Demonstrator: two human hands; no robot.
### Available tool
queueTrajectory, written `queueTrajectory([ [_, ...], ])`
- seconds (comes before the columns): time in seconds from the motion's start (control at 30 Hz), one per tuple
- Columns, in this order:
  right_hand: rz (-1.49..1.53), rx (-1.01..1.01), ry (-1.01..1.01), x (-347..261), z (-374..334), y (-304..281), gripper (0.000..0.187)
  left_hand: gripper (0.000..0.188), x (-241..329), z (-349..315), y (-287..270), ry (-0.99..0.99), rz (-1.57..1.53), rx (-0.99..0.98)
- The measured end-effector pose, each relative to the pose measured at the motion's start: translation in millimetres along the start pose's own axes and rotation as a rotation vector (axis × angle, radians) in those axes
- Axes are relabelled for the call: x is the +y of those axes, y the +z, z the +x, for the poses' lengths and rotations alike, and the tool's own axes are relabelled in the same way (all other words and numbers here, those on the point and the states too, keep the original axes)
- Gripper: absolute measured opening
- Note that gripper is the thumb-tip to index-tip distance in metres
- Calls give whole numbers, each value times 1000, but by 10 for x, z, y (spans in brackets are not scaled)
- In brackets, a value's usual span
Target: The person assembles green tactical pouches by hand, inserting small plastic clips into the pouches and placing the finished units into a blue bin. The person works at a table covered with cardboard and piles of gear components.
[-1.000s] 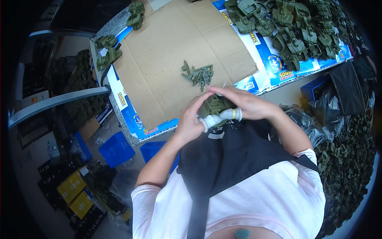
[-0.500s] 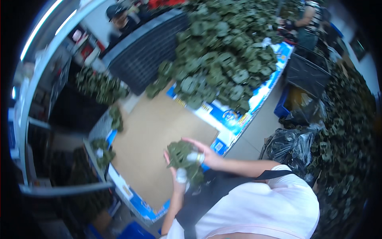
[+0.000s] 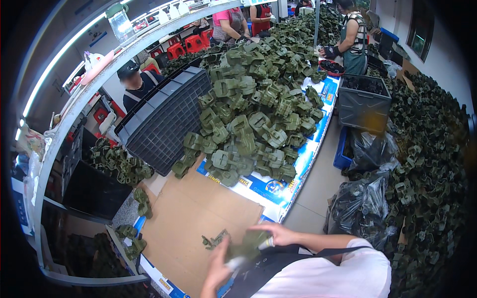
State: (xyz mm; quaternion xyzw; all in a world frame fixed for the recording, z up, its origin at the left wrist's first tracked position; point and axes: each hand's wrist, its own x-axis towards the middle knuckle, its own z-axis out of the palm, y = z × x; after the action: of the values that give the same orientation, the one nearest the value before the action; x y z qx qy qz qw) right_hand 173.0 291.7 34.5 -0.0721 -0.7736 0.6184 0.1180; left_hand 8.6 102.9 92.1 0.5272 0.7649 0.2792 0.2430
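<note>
Between my hands, close to my body, is an olive-green moulded plastic part [image 3: 247, 247], blurred by motion. My right hand [image 3: 278, 234] is closed on its far right side, fingers stretched along the edge. At its near left side my left hand [image 3: 217, 267] grips it, its fingers partly smeared. White wraps show on fingers of both hands. Just beyond my left fingertips, a small thin green piece [image 3: 213, 241] appears against the brown cardboard sheet [image 3: 184, 218]. A big heap of similar green plastic parts [image 3: 243, 131] covers the table beyond.
A grey crate [image 3: 166, 116] leans beside the heap at left. Metal shelf framing [image 3: 42, 198] runs along the left. Black plastic bags [image 3: 360, 203], a grey bin [image 3: 365, 102] and a larger green pile [image 3: 422, 164] stand at right. Several people work at the far side.
My head view has shifted, bringing more of the far room into sight. My hands and the green part sit lower in the picture. The small thin piece now shows on the cardboard.
</note>
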Motion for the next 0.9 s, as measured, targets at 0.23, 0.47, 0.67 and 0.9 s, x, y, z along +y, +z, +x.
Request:
queueTrajectory([
  [0.23, 794, 93, 320, 293, -189, 157, 52, 101, -172, -107, 230, -394, -1030, 171],
  [0.47, 467, 12, 239, 361, -487, -180, 57, 82, -232, -151, 629, -309, -752, 63],
  [0.67, 184, 548, 277, 195, -426, -1134, 51, 97, 129, 545, 464, -74, -544, 269],
  [0.9, 258, 1552, -216, 901, 873, -3844, 46, 68, -692, -232, 230, -576, -556, 387],
])
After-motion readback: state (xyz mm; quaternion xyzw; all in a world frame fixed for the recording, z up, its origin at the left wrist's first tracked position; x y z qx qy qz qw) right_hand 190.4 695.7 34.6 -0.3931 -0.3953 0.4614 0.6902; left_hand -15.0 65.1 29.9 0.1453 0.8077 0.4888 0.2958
